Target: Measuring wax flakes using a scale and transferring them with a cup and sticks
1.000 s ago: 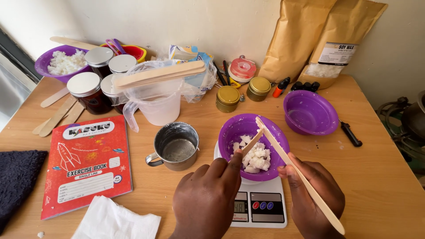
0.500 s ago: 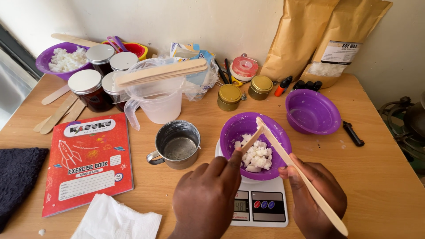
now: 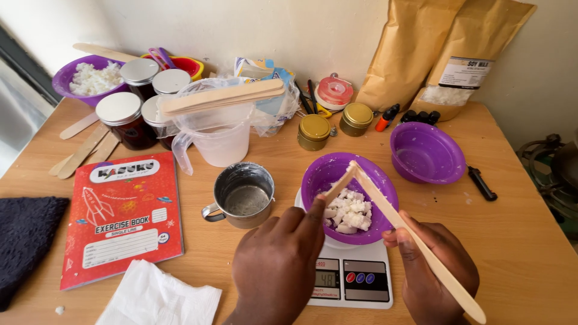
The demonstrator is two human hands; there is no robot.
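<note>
From the head view, my left hand hovered over the near edge of the table, its fingers closed around a short wooden stick that slanted up over the purple bowl. My right hand sat just beside the scale, fingers pinched shut on a long wooden stick, whose near end ran past my wrist towards the bottom edge of the frame. The two sticks met tip to tip above the far rim of the bowl, forming a peak. Beneath them, inside the bowl, lay white wax chunks, between my two hands and just beyond my fingertips. The bowl itself rested on the scale. Just left of it stood a metal mug, near my left hand. Well apart on the left lay a red exercise book, and to the right a second purple bowl stood empty.
</note>
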